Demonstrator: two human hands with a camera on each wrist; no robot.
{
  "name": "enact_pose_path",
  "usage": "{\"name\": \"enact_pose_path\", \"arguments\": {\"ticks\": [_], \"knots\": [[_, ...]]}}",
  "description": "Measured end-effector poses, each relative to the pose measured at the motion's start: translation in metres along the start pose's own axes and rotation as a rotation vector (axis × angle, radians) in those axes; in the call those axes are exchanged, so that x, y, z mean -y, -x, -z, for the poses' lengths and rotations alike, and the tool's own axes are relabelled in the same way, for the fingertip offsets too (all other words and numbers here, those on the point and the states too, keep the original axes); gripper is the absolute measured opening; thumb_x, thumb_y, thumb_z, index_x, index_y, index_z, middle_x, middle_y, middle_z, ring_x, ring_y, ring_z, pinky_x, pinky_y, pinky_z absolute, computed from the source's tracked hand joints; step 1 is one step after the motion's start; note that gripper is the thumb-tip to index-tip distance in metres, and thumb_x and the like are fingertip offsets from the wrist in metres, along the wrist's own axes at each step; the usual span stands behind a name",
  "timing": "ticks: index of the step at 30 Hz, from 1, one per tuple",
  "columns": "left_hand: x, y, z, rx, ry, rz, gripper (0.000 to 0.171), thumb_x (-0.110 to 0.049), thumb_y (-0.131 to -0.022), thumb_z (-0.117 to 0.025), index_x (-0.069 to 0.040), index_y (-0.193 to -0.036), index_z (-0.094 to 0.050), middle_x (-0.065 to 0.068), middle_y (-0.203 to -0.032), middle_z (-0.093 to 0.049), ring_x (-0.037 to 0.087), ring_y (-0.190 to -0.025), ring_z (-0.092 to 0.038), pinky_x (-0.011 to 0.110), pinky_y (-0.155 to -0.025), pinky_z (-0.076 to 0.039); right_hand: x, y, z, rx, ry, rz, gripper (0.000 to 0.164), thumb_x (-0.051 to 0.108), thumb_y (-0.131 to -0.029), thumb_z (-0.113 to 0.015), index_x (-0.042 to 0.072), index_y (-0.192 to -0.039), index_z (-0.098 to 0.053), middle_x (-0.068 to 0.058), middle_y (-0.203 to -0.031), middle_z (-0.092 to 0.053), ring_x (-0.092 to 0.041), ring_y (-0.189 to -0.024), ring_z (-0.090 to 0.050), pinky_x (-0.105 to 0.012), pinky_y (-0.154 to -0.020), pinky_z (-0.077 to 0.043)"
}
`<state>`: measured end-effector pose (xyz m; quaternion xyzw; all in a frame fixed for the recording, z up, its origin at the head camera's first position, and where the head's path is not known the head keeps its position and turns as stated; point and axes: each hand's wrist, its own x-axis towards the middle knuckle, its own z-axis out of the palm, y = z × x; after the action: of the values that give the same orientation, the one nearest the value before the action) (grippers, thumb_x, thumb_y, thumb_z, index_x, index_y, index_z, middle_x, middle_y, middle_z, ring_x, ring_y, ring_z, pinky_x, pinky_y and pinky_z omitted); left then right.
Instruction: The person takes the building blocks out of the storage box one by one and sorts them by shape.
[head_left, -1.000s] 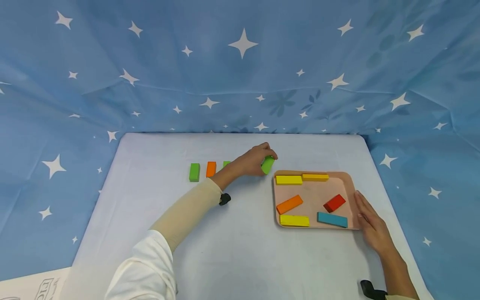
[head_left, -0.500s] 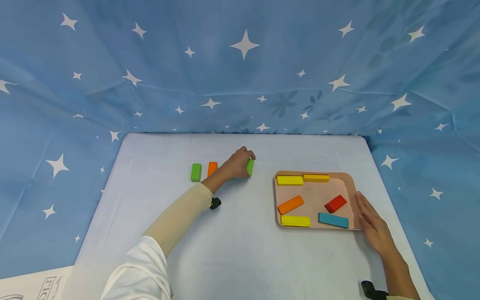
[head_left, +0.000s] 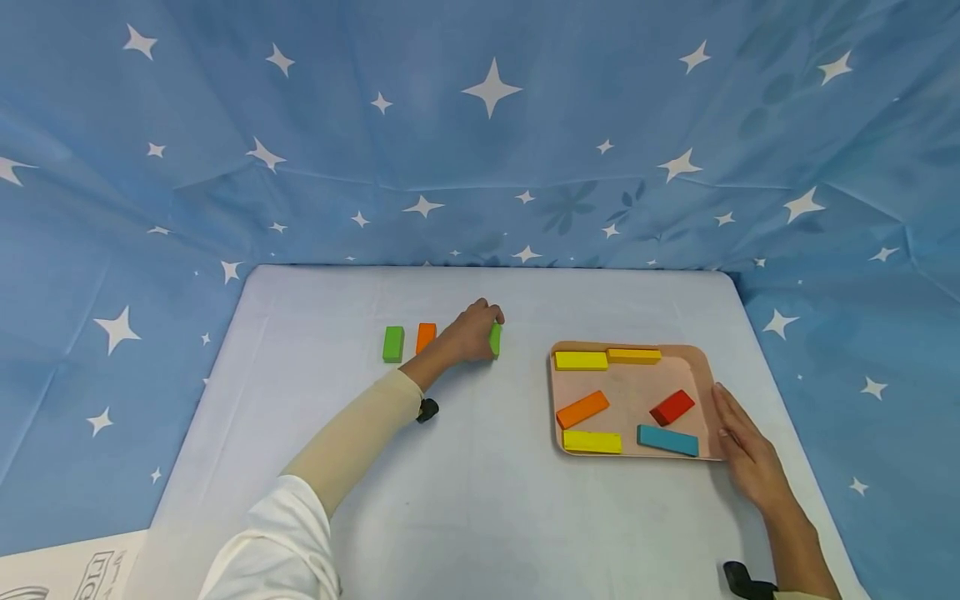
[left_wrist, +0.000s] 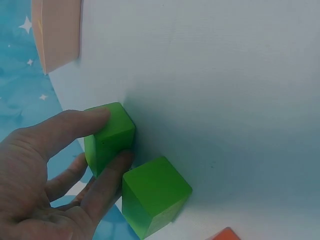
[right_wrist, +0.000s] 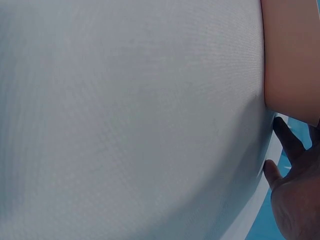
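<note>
My left hand [head_left: 472,333] pinches a green block [head_left: 495,340] between thumb and fingers, low over the white table. The left wrist view shows a second green block [left_wrist: 155,195] close beside those fingers; my hand hides it in the head view. Farther left stand an orange block [head_left: 426,336] and another green block [head_left: 393,344]. With fingers extended, my right hand [head_left: 753,458] rests against the right side of a pinkish tray [head_left: 633,387]. The right wrist view catches only part of that hand, near the tray's corner.
Inside the tray lie two yellow blocks [head_left: 581,361], a darker yellow block [head_left: 633,357], an orange block [head_left: 582,410], a red block [head_left: 672,407] and a blue block [head_left: 667,440]. A blue star-patterned cloth [head_left: 480,167] rises behind the table [head_left: 465,500].
My left hand has moved left, away from the tray, and lowered the green block beside the other blocks. My right hand stays at the tray's side.
</note>
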<state>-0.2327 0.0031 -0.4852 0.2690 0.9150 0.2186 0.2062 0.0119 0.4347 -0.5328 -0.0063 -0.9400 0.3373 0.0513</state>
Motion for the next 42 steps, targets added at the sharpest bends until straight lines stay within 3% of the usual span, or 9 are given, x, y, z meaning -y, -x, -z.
{"name": "enact_pose_path", "arguments": {"ticks": [8,17,25,34,42], "knots": [[-0.0021,0.0022,-0.0011,0.003,-0.006,0.013,0.062,-0.01,-0.081,-0.088,-0.002,-0.135,-0.061,0.016,-0.126,-0.055,0.028,-0.108,-0.055,0.039,-0.096,-0.053,-0.0034,0.0008,0.0001,0.008,0.001,-0.014,0.059,0.009,-0.111,-0.037,0.024,-0.166,-0.021,-0.008,-0.174,-0.019,-0.005,-0.161,-0.006,-0.024,-0.128,-0.001],[-0.0005,0.0046,-0.0058,0.006,-0.005,0.037,0.064,-0.011,-0.08,-0.089,-0.003,-0.137,-0.06,0.015,-0.127,-0.055,0.027,-0.109,-0.054,0.039,-0.098,-0.052,-0.0028,0.0007,0.0002,0.009,0.003,-0.006,0.06,0.007,-0.111,-0.037,0.023,-0.166,-0.022,-0.009,-0.174,-0.021,0.007,-0.157,-0.005,-0.017,-0.125,-0.001],[0.0024,0.002,-0.008,-0.006,-0.017,0.028,0.065,-0.012,-0.081,-0.089,-0.004,-0.138,-0.058,0.016,-0.129,-0.055,0.027,-0.11,-0.054,0.041,-0.099,-0.052,-0.0042,-0.0012,0.0002,0.008,0.0,-0.003,0.06,0.006,-0.11,-0.038,0.023,-0.166,-0.023,-0.007,-0.174,-0.021,-0.001,-0.16,-0.007,-0.011,-0.122,-0.002],[0.0003,0.0043,-0.0024,0.008,-0.005,0.026,0.065,-0.012,-0.083,-0.087,-0.005,-0.14,-0.056,0.017,-0.132,-0.053,0.029,-0.112,-0.055,0.042,-0.1,-0.052,-0.003,-0.0035,0.0014,0.013,-0.013,-0.024,0.06,0.008,-0.111,-0.038,0.025,-0.166,-0.022,-0.007,-0.174,-0.02,-0.007,-0.161,-0.007,-0.026,-0.129,-0.002],[0.0001,0.0051,-0.0036,0.013,-0.012,0.01,0.067,-0.012,-0.083,-0.087,-0.005,-0.142,-0.054,0.018,-0.13,-0.052,0.029,-0.111,-0.055,0.042,-0.099,-0.052,-0.0027,-0.0009,0.0003,0.007,-0.016,-0.019,0.06,0.007,-0.111,-0.038,0.023,-0.166,-0.023,-0.008,-0.174,-0.021,-0.006,-0.161,-0.007,-0.024,-0.129,-0.003]]}}
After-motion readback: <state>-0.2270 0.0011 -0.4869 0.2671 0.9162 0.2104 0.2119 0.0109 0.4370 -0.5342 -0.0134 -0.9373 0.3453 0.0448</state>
